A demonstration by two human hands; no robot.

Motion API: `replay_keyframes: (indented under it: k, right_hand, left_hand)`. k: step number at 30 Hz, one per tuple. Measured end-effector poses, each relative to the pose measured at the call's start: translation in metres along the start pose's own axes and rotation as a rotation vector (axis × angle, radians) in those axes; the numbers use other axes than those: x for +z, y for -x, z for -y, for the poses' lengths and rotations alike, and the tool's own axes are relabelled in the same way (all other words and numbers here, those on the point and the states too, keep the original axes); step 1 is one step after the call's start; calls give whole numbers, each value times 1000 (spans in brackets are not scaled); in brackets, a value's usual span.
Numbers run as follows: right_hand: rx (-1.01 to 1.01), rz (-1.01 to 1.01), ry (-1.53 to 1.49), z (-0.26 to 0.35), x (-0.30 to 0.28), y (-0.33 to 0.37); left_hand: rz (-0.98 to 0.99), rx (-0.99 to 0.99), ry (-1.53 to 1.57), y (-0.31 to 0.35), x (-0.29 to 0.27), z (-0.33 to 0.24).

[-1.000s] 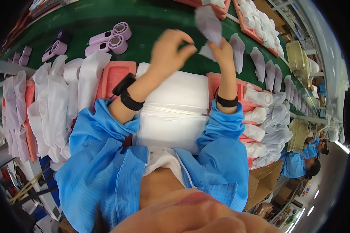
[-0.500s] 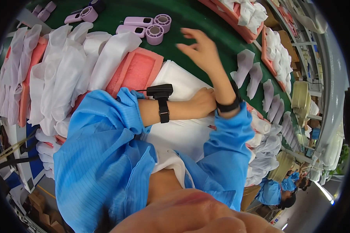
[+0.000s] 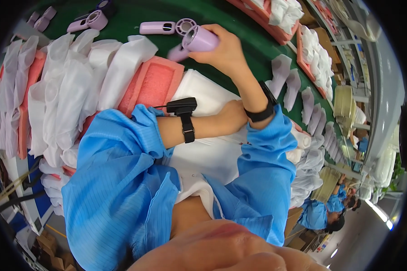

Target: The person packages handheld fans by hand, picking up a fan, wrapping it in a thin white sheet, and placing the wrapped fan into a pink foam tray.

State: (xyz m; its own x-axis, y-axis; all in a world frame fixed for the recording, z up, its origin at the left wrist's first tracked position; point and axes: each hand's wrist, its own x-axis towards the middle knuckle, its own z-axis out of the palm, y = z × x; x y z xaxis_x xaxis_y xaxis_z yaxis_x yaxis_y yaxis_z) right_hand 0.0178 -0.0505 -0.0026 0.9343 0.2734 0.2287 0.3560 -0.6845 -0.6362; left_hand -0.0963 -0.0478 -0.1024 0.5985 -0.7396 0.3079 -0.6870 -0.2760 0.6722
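My right hand [image 3: 226, 52] is closed round the head of a purple handheld fan [image 3: 201, 39], above the green table. The fan's handle points down to the left and is blurred. Just beyond it lies a second purple handheld fan [image 3: 157, 28]. My left hand [image 3: 233, 119] rests, fingers curled, on a stack of thin white bags [image 3: 199, 92] close to my body. My right forearm crosses in front of its fingertips, so what they hold is hidden.
Left of the stack, a pink foam tray [image 3: 153, 81] sits beside several white-wrapped pieces [image 3: 72, 86]. More purple fans [image 3: 96, 20] lie at the far left. Wrapped fans [image 3: 280, 70] line the green table [image 3: 239, 22] on the right, near filled pink trays [image 3: 299, 54].
My right hand has moved slightly left and closed on the nearer purple fan, which is now lifted and tilted. My left hand has stayed on the white stack.
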Motion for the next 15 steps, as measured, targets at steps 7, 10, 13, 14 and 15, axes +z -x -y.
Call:
replay_keyframes:
  k: [7, 10, 13, 14, 15]
  right_hand:
    - [27, -517, -35, -7, -79, 84]
    - [247, -563, 73, -17, -119, 108]
    - [70, -767, -464, -15, -157, 139]
    - [70, -770, -473, -16, -160, 142]
    - [41, -755, -502, -15, -162, 147]
  left_hand:
    - [11, -96, 213, -8, -30, 7]
    - [-46, -59, 487, -22, -54, 27]
    - [-63, -88, 705, -38, -80, 21]
    - [-74, -170, 806, -37, -88, 23]
    - [-72, -174, 799, -36, -96, 23]
